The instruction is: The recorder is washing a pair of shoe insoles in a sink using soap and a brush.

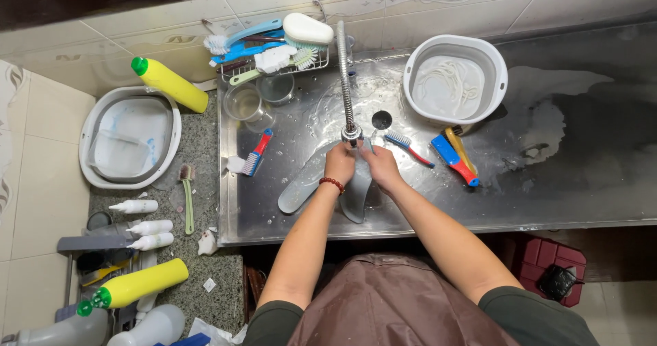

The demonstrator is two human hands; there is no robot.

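Under the faucet head, the left hand and right hand both grip a grey insole (mid-rinse, I judge), while a second insole lies left of it in the sink, seemingly unrinsed.

I see a grey insole under my hands, a second grey insole left of it. A dark red bead bracelet circles my left wrist. At upper left, a yellow bottle has a green cap; another yellow bottle sits lower left. A white basin is upper right, over a steel-grey sink. Right of centre lie a blue-and-red brush and a red-and-blue toothbrush. My apron is brown.
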